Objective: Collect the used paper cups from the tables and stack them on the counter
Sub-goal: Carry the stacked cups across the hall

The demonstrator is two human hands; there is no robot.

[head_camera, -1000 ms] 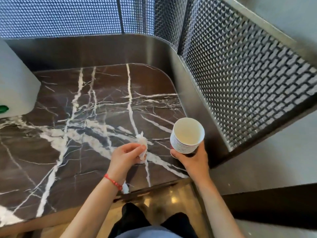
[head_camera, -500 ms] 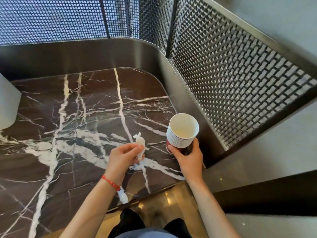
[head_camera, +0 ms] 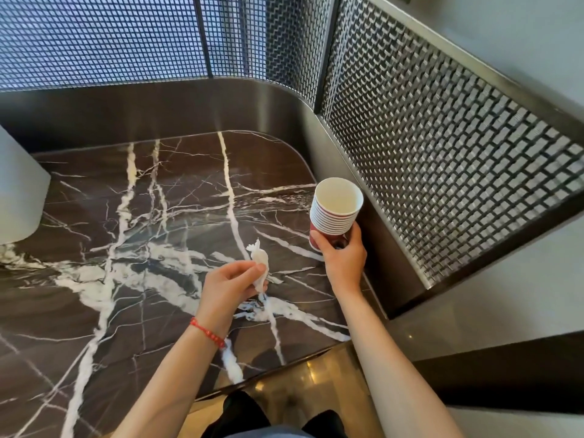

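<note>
My right hand [head_camera: 343,257] grips the base of a stack of several nested paper cups [head_camera: 335,207], red outside and white inside, tilted a little to the right. The stack hovers over the right edge of the dark marble counter [head_camera: 132,248], close to the metal wall. My left hand [head_camera: 232,287] is closed on a crumpled white tissue [head_camera: 259,260] above the counter's near middle. A red string bracelet sits on the left wrist.
A curved metal wall [head_camera: 344,159] topped by woven mesh panels [head_camera: 442,137] encloses the counter's back and right. A pale grey rounded object [head_camera: 19,191] stands at the left edge. The polished floor [head_camera: 316,377] shows below the counter's front edge.
The cup stack has lifted slightly and shifted right toward the metal wall. The left hand still holds the tissue in about the same place. The view has tilted up and to the right.
</note>
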